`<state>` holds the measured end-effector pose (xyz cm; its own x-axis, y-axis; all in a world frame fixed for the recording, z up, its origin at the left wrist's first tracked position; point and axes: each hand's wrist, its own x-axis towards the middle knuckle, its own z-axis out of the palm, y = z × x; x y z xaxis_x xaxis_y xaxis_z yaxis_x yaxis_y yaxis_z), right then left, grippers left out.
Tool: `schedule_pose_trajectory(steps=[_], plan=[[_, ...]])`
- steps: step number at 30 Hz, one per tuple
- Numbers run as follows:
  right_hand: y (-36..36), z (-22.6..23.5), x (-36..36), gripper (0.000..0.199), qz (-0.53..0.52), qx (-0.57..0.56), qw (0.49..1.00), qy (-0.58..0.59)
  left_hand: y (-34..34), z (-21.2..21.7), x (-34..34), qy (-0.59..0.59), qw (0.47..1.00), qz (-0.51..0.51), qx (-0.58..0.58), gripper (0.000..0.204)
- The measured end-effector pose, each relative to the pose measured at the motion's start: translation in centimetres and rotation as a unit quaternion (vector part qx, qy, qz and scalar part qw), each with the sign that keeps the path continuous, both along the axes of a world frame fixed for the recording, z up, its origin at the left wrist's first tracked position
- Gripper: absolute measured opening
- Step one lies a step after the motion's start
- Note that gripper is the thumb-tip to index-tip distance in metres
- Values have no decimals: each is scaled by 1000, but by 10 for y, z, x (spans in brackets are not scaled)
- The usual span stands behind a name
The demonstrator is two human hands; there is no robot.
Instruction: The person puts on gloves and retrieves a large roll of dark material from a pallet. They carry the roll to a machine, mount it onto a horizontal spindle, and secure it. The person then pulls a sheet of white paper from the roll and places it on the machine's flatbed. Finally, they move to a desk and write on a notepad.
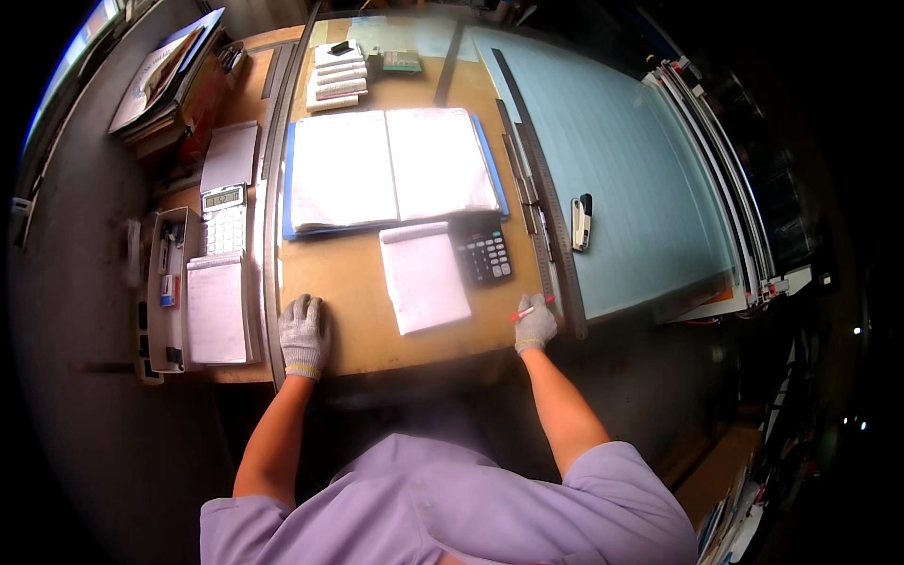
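My left hand point(304, 336), in a grey knit glove, lies on the near left of the wooden desk top point(348, 292). Its fingers stretch forward and grip nothing. At the near right edge my right hand point(537, 330), gloved alike, is closed around a red-and-white pen point(524, 312). Between the hands is a white notepad point(426, 280), with a black calculator point(485, 256) against its right side. Beyond them a large ledger point(391, 169) with a blue cover lies spread, its pages facing up.
On the left stand a pale calculator point(224, 226), a stack of paper point(217, 311) and a narrow box point(171, 325). Stacked pads point(337, 80) sit at the back. Long metal rulers point(541, 188) border a blue-green surface point(626, 169) bearing a stapler point(582, 223).
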<state>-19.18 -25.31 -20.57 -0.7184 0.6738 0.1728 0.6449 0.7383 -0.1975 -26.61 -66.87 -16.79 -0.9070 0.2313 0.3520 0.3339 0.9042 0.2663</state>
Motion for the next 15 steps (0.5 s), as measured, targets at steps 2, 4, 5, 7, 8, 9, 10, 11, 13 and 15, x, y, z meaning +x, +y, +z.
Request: schedule_pose_trajectory(steps=[2, 4, 5, 7, 8, 9, 10, 11, 13, 15], plan=[[8, 5, -21, 22, 22, -49, 996, 71, 2, 3, -1, -11, 1000, 2, -1, 27], [19, 13, -61, 15, 59, -114, 977, 168, 3, 3, -3, -15, 1000, 8, 1, 30], [17, 28, -87, 12, 89, -96, 970, 205, 3, 3, -3, -20, 1000, 11, -2, 30], [22, 43, -150, 9, 144, -54, 957, 246, -1, -1, -3, -24, 999, 15, -14, 37], [28, 44, -183, 8, 170, -28, 953, 250, -1, 1, -4, -33, 999, 14, -13, 36], [33, 43, -214, 8, 189, -67, 952, 229, 0, 2, -6, -33, 999, 15, -18, 36], [38, 41, -244, 11, 207, -105, 951, 206, 1, 4, -7, -37, 999, 14, -22, 36], [38, 41, -272, 15, 234, -75, 949, 198, 2, 6, -7, -36, 999, 16, -24, 37], [40, 37, -330, 22, 270, -12, 947, 175, 5, 6, -10, -35, 999, 15, -24, 37], [38, 32, -377, 24, 291, 16, 945, 149, 7, 7, -12, -38, 999, 21, -31, 37]])
